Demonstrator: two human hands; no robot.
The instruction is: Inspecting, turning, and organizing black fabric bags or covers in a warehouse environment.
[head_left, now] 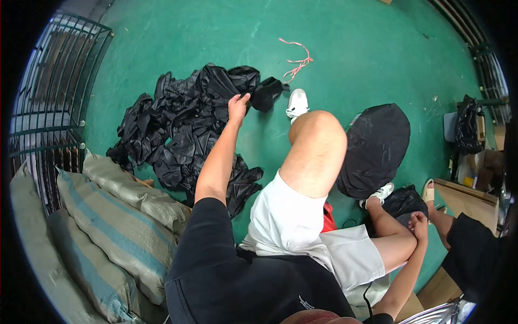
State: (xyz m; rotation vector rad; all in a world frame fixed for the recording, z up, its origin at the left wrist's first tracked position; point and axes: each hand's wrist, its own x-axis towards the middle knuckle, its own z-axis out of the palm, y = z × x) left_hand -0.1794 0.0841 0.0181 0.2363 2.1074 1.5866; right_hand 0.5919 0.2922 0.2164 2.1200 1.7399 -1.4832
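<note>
My left hand (pixel 237 109) reaches out ahead and is closed on a black cloth-like piece (pixel 267 94) at the right edge of a heap. That heap of crumpled thin black fabric pieces (pixel 186 121) spreads over the floor on the left. My right hand (pixel 418 225) is by my right knee with its fingers curled; what they hold, if anything, I cannot make out. Just beside it lies a dark, crumpled black bundle (pixel 403 204). A rounded black fabric-covered bundle (pixel 376 148) sits on the floor between my feet.
Striped woven sacks (pixel 116 232) are piled at the lower left, below a metal rack (pixel 62 70). Pink string (pixel 299 60) lies on the green floor (pixel 350 48). Another person's leg (pixel 441 232), cardboard (pixel 467 200) and a hanging black bag (pixel 468 127) are at right. Something red (pixel 328 217) shows under my leg.
</note>
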